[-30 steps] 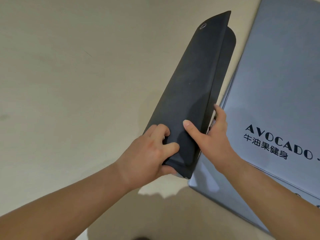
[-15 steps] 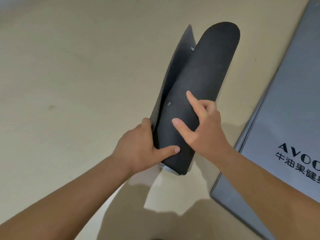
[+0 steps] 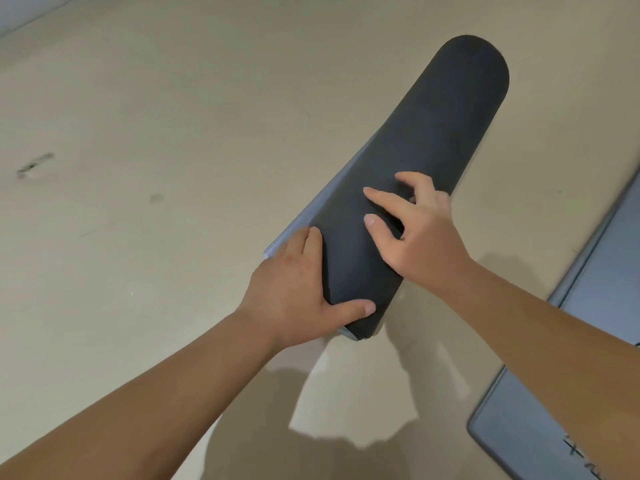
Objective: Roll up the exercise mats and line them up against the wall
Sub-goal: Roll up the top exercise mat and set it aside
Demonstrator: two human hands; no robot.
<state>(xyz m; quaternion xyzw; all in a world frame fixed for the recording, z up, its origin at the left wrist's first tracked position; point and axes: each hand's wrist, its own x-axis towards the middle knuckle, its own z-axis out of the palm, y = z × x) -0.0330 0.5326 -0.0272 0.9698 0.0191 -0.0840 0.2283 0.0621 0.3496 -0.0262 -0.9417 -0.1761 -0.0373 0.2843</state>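
Note:
A rolled exercise mat (image 3: 426,147), black outside with a grey-blue inner face showing along its left edge, is held off the beige floor and points up and to the right. My left hand (image 3: 294,289) grips its near end, thumb across the front and fingers behind the roll. My right hand (image 3: 415,230) rests on top of the roll just beyond, fingers spread and slightly bent against the black surface. A second mat (image 3: 571,358), grey-blue with dark print, lies flat on the floor at the right edge.
The beige floor (image 3: 156,116) spreads to the left and far side, with small scuff marks at the left. A pale strip of wall base (image 3: 20,12) shows in the top left corner. My shadow falls on the floor below the roll.
The loose flap that stood open on the black mat has closed into a tight roll. The roll has moved left, away from the flat mat. My right hand went from pointing fingers to a spread touch.

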